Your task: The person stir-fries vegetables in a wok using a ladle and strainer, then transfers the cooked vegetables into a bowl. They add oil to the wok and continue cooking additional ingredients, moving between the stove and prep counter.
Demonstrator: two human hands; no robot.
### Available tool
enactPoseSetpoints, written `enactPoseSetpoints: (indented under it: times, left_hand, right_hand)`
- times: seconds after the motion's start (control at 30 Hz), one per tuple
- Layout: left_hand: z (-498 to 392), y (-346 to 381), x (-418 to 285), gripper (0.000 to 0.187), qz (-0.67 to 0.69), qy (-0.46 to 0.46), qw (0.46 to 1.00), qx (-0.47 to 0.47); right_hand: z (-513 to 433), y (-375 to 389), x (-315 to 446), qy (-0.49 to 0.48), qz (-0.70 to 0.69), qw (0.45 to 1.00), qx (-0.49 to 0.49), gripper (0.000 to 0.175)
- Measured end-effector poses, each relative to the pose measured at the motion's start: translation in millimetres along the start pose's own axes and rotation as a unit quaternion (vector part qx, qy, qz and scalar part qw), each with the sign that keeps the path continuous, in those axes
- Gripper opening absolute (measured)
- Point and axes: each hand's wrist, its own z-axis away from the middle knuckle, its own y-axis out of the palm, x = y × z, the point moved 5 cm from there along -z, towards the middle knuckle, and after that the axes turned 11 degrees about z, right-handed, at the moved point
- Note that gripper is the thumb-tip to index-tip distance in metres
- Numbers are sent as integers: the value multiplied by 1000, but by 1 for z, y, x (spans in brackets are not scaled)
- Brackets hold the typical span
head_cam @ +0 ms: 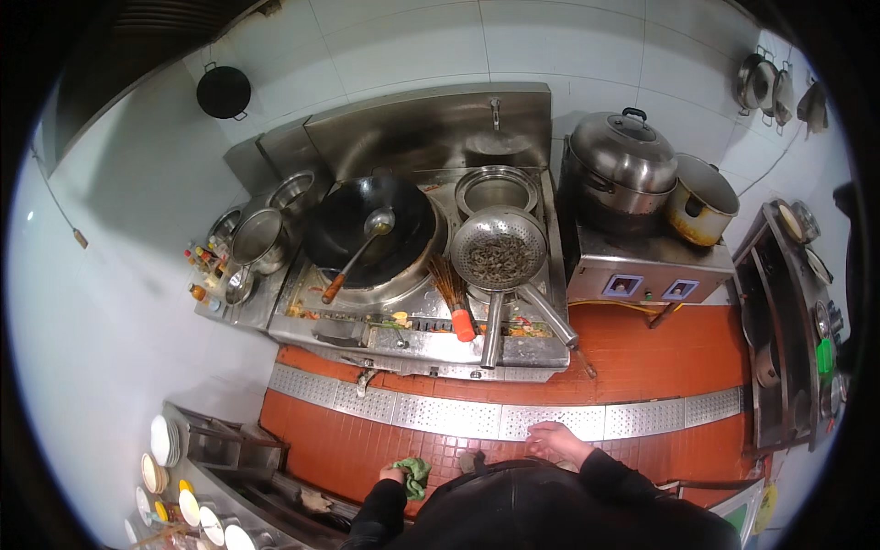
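Observation:
My left hand (393, 473) grips a crumpled green cloth (416, 477) low at my side. My right hand (558, 440) hangs in front of my body above the floor, fingers loosely apart, with nothing seen in it. Beyond both hands stands a steel wok range (423, 344). On its left burner sits a black wok (344, 220), and a ladle (379, 221) with a wooden handle rests in it. To the right, a perforated strainer (500, 237) holds small dark pieces of food. A bamboo wok brush (452, 295) with a red handle lies between them.
Right of the range, a lidded steel steamer pot (623, 158) and a stained pot (701, 199) stand on a second stove (646, 275). Seasoning bottles (206, 265) stand at the left. A perforated metal drain cover (447, 414) crosses the red tiled floor (330, 426). Plates (163, 440) stack lower left.

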Motion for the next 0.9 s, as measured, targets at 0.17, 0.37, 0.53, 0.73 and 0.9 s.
enactPoseSetpoints:
  times: [0.17, 0.37, 0.53, 0.73, 0.9]
  left_hand:
    - [-8, -45, -23, 25, -28, 27, 999, -17]
    - [-9, -94, 20, 25, -37, -32, 999, -17]
    - [-20, -112, 71, 26, 54, -58, 995, -56]
    - [-54, -112, 95, 28, 163, -47, 985, -24]
    - [-62, -99, 63, 33, 165, -30, 985, -42]
  right_hand:
    - [-29, -52, 22, -145, -176, 965, -125, 28]
    - [4, -145, 108, -173, -267, 909, -267, 23]
    - [-18, -116, 176, -142, -177, 960, -162, 24]
    - [-58, -74, 184, -52, -226, 972, 22, 26]
    - [-89, -32, 192, -46, -282, 956, 61, 24]
